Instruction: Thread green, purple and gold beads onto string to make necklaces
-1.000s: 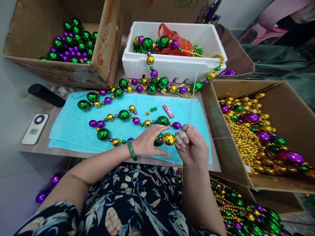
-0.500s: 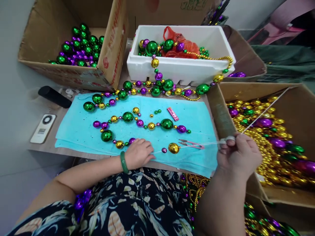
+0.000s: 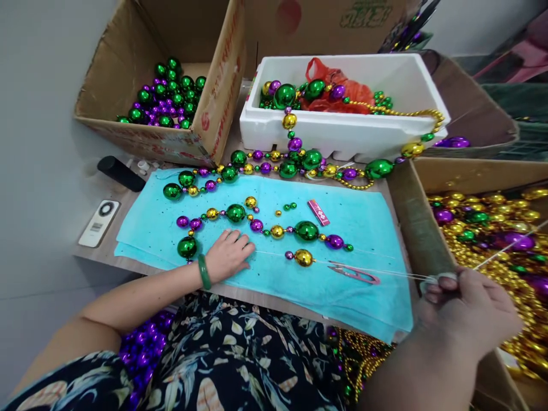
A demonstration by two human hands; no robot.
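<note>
On the blue towel (image 3: 141,231), my left hand (image 3: 229,255) is closed over the near end of a bead strand, hiding several beads. White string (image 3: 377,270) runs right from under its fingers, through a small purple bead (image 3: 289,255) and a gold bead (image 3: 303,258). My right hand (image 3: 471,311) is closed on that string, pulled taut, with a pale wrap on its fingers. The strand's visible part curves away past a large green bead (image 3: 187,247) to another green bead (image 3: 306,231). Pink thread snips (image 3: 354,273) lie just beneath the string.
Behind the towel stand a cardboard box (image 3: 149,134) of green and purple beads and a white foam box (image 3: 342,132). A finished garland (image 3: 288,168) drapes between. Another carton (image 3: 406,200) of gold beads stands right. A pink packet (image 3: 319,212) and white device (image 3: 99,222) lie nearby.
My right hand has moved right and nearer, drawing out the string. My left hand has shifted left, and the threaded gold and purple beads sit farther left on the towel. The view has shifted.
</note>
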